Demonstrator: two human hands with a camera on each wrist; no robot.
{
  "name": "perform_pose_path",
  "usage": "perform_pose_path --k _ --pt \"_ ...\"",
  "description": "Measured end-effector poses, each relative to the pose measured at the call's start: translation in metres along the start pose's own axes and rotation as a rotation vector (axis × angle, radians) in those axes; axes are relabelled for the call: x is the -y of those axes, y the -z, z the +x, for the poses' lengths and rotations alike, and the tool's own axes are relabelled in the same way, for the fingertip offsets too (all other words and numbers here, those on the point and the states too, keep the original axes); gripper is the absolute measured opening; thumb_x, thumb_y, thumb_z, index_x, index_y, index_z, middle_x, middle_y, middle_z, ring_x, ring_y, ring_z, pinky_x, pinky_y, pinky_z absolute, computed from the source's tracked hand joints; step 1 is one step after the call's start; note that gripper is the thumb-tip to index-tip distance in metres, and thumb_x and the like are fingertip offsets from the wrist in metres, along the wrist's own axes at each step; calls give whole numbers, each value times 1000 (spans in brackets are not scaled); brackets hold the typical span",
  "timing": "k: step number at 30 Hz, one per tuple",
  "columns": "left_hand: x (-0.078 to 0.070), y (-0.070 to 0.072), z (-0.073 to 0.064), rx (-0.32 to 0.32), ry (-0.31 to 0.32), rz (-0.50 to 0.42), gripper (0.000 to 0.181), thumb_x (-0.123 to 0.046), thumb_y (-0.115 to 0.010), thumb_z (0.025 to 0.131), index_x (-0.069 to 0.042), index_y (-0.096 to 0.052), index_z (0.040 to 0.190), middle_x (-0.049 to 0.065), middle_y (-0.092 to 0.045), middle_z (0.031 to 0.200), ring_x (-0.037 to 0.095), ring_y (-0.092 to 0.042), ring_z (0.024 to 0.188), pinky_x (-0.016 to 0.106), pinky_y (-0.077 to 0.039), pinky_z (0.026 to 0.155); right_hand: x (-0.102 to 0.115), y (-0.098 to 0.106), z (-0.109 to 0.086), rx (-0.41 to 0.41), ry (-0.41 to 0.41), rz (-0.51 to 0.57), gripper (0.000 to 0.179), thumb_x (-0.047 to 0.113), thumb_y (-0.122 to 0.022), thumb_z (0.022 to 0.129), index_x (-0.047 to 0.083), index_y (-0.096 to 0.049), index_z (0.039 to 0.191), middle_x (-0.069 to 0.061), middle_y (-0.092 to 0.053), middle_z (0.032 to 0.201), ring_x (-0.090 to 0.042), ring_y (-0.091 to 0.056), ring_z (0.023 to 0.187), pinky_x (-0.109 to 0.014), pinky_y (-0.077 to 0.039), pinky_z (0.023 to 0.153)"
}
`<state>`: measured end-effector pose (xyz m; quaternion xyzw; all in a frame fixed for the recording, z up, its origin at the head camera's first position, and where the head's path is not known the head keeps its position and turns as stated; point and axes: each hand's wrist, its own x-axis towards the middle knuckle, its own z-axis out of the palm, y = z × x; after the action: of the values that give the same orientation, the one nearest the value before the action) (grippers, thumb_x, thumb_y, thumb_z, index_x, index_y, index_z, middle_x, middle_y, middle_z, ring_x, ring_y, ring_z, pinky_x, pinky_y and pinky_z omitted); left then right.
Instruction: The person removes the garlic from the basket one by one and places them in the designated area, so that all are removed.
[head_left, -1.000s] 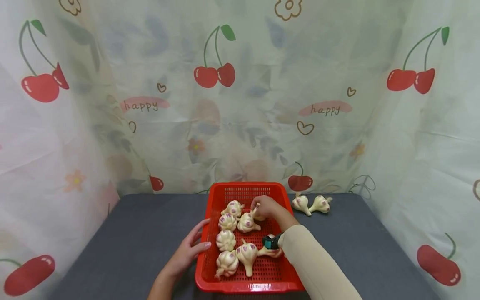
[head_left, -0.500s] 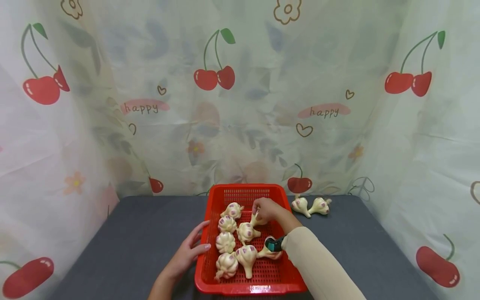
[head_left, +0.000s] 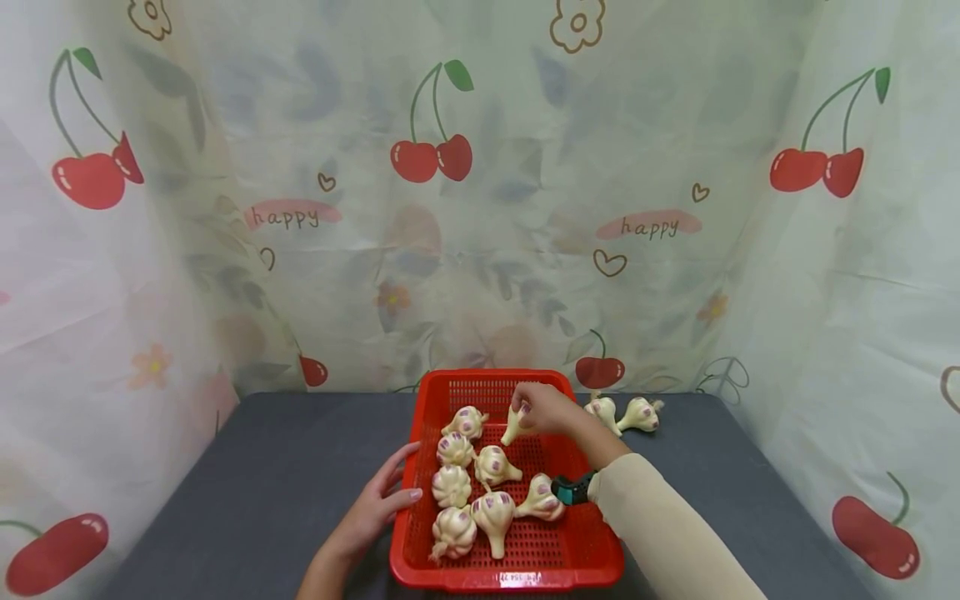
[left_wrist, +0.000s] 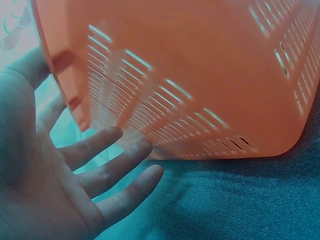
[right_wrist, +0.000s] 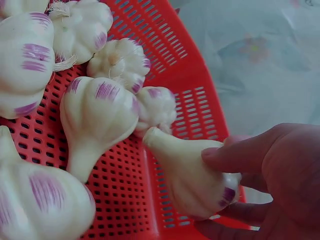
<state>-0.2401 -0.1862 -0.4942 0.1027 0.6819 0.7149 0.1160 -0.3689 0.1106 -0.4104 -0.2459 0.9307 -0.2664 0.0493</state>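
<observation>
A red plastic basket [head_left: 405, 533] with slotted walls stands on the dark table, holding several garlic bulbs [head_left: 493, 510] with purple streaks. Over its far part, my right hand [head_left: 546, 408] grips one garlic bulb [right_wrist: 185, 170] between thumb and fingers, its stem pointing down and toward the left. In the right wrist view the thumb lies along the bulb's near side. My left hand [head_left: 375, 500] rests at the basket's left rim. In the left wrist view the left hand [left_wrist: 75, 165] has its fingers spread and fairly straight along the outer wall.
Two more garlic bulbs [head_left: 640, 413] lie on the table [head_left: 300, 467] right of the basket's far corner; one is partly behind the right forearm. A patterned curtain [head_left: 480, 250] encloses the back and sides. A dark wristband [head_left: 572, 489] is on the right wrist.
My right hand has lifted slightly, bringing the gripped garlic bulb up and a little to the right, away from the bulb beside it. The left hand stays at the rim.
</observation>
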Motion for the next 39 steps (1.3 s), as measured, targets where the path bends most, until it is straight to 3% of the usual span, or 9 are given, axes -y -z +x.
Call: perform_pose_path --k 4,10,13,20,23,33,39 --pt "-1 0 0 3 0 4 65 -18 -57 98 -20 -24 154 28 -31 146 41 -48 123 49 -51 89 1 9 -9 -43 -5 26 21 -4 -68 82 7 -55 94 -4 -54 82 -21 -49 72 -31 -42 63" --pt "-1 0 0 11 -3 4 65 -18 -56 98 -19 -23 154 28 -32 145 40 -48 123 48 -50 90 -2 17 -24 -143 -19 100 26 8 -71 88 6 -57 110 -8 -61 109 -28 -58 105 -42 -49 86" --pt "-2 -1 0 13 -10 1 65 -17 -56 98 -18 -23 154 28 -33 145 40 -48 123 48 -50 90 -4 22 -31 -179 -14 117 36 11 -72 88 5 -57 120 -11 -61 119 -30 -57 109 -46 -47 92" --pt "-5 -2 -1 -3 -2 1 65 -17 -57 97 -19 -24 154 28 -32 145 42 -48 123 48 -51 89 -12 34 -46 -231 4 112 49 16 -72 89 4 -54 133 -14 -61 124 -32 -58 108 -47 -50 86" --pt "-4 -2 -1 3 -3 1 65 -16 -56 98 -19 -24 154 28 -32 145 42 -47 123 49 -50 89 -19 39 -50 -252 15 125 50 18 -71 90 4 -53 134 -16 -60 124 -33 -59 106 -46 -52 82" --pt "-4 -2 -2 -10 5 12 65 -19 -57 97 -19 -24 154 27 -32 146 42 -47 124 49 -51 89 -35 56 -67 -378 20 112 47 16 -68 92 2 -51 134 -19 -59 125 -35 -58 104 -51 -49 86" --pt "-3 -2 -1 -12 3 15 65 -18 -58 97 -20 -25 154 28 -32 146 42 -47 124 49 -51 89 -46 57 -78 -460 -20 87 47 19 -69 92 7 -53 134 -16 -62 120 -33 -58 102 -50 -49 80"
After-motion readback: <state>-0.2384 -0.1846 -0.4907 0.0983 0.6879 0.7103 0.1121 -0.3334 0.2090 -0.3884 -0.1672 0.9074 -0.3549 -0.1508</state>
